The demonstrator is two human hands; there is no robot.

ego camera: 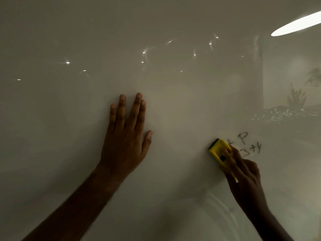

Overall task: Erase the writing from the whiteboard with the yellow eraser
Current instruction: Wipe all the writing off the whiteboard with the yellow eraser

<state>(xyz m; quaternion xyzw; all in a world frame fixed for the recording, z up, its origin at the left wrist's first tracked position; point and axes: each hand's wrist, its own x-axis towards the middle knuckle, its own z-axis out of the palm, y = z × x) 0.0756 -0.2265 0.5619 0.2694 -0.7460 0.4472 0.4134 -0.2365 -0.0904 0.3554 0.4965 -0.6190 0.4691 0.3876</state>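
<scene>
- Glossy pale whiteboard [173, 101], filling the view.
- My left hand [125, 141], fingers straight, flat on the board.
- My right hand [243, 173], grip closed around the yellow eraser [218, 150], pressed to the board.
- Dark writing [246, 145], just right of the eraser.

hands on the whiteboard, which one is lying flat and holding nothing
The left hand: its straight fingers rest flat on the whiteboard. The right hand grips the yellow eraser beside the writing.
</scene>
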